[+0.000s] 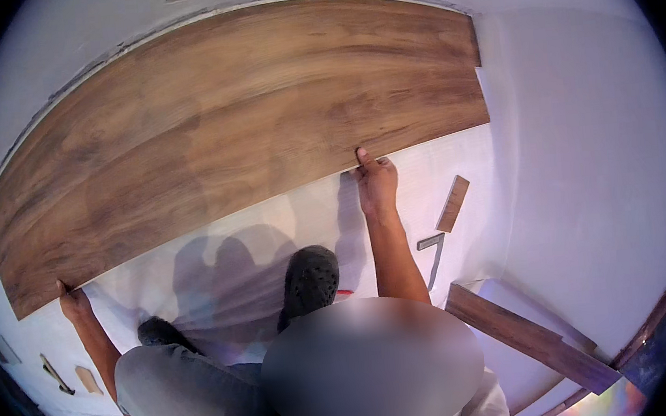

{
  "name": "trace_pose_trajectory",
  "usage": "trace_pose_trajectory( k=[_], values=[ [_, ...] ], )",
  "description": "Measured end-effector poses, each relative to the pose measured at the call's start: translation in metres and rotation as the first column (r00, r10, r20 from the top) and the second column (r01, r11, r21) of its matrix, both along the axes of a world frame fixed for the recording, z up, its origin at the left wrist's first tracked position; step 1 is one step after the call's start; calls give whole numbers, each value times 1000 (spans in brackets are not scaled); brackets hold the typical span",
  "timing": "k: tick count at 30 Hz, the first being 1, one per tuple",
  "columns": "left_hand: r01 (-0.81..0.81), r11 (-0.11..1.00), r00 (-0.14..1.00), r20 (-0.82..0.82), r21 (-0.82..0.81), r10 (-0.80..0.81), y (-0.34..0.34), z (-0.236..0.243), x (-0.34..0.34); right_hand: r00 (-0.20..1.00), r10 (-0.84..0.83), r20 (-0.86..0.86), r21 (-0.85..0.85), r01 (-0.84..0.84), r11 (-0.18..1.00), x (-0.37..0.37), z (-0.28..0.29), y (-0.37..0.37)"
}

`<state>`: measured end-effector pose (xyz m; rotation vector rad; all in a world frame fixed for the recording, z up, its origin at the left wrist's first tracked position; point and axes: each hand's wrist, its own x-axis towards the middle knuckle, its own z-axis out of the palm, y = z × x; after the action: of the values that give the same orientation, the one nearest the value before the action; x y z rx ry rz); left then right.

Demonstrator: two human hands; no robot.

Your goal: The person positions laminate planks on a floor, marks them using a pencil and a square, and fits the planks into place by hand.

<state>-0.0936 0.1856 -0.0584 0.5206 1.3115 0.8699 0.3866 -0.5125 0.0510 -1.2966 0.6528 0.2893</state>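
A long brown wood-grain floor plank (266, 165) stretches across the view, its near edge slanting from lower left to upper right. My left hand (77, 304) grips that edge near the left end, thumb on top. Toward the right end, my right hand (378, 184) holds the same edge, thumb also on top. The fingers of both hands are partly hidden under the plank. On its far side the plank meets the laid wood-grain flooring (272, 51); its ends are offset from that row. I cannot tell whether the joint between them is closed.
White underlay (455, 154) covers the near floor. To the right lie a small wood offcut (453, 204), a metal square (431, 244) and a dark plank piece (530, 336). A pale offcut (89, 381) and a slim tool (56, 376) lie left. My dark shoes (312, 278) stand between my hands.
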Motion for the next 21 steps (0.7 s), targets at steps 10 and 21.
trace_pose_trajectory(
  k=[10,21],
  values=[
    [449,888,865,-298,101,-404,36,-46,-64,999,35,-14,-60,-36,998,3,-13,-13],
    [344,936,928,-180,76,-326,-34,-23,2,997,-69,24,-32,70,997,17,-19,-28]
  ],
)
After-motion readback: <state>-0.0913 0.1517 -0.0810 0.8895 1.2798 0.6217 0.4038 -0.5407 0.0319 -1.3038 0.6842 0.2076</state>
